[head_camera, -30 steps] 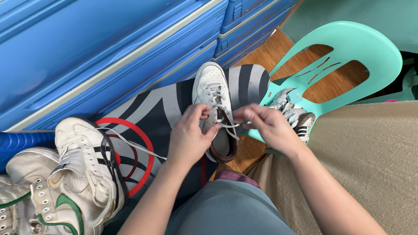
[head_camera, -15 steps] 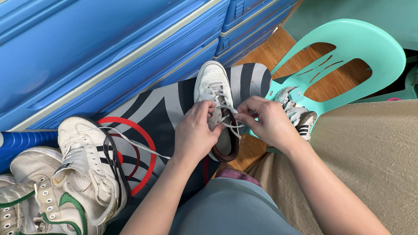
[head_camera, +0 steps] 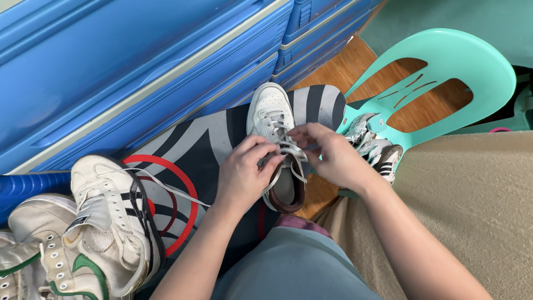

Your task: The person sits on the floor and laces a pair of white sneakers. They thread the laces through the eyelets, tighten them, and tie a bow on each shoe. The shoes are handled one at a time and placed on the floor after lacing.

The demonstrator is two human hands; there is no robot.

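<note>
While a pile of worn white sneakers (head_camera: 83, 228) with black and green trim fills the lower left corner, a loose white lace (head_camera: 166, 188) trails from the topmost of them across the zebra-striped mat (head_camera: 194, 139) with its red ring. Behind the mat stand stacked blue plastic crates (head_camera: 139, 61). Just right of the ring, the left hand (head_camera: 241, 175) rests against the near side of a white low-top sneaker (head_camera: 272, 119) that lies toe-away on the mat, its brown-lined collar toward the person; the fingers curl closed, pinching a strand of the shoelace (head_camera: 288, 151) at the upper eyelets. On the shoe's other side, the right hand (head_camera: 330, 155) has its fingers bunched and closed on the lace as well, meeting the left hand above the tongue. Further right, a mint-green plastic chair (head_camera: 444, 72) lies over the wooden floor, with grey-and-white striped sneakers (head_camera: 373, 145) on it. A beige cloth (head_camera: 472, 211) covers the lower right.
</note>
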